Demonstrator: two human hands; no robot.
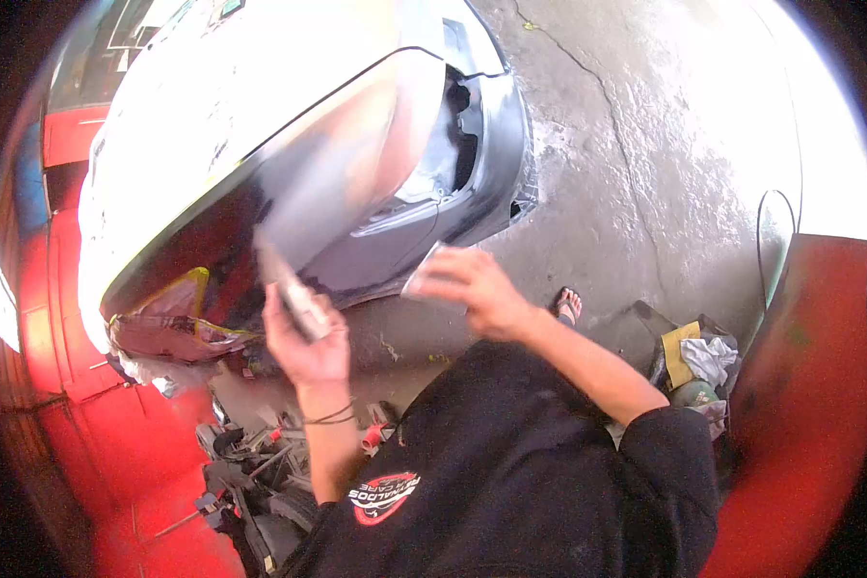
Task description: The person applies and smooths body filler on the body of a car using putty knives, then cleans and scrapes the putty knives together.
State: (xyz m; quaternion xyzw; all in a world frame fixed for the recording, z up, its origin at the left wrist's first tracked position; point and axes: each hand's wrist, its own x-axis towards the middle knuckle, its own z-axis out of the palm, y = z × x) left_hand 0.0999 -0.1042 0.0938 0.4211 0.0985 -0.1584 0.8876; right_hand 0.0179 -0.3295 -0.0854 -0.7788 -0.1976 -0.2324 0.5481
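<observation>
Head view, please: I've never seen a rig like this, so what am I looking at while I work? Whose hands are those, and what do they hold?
There is no machine here. One camera, worn on a person's head, looks forward and down, so the black shirt at the bottom is the wearer's own.

The left hand holds a flat, light-coloured piece; the right hand holds a thin, pale piece. Both pieces are too blurred to name.

Beyond them is a car body with white, grey and dark red patches. The grey floor lies beside it. At right sit a yellow sheet and a crumpled white cloth or paper; at lower left, dark jumbled parts.
</observation>
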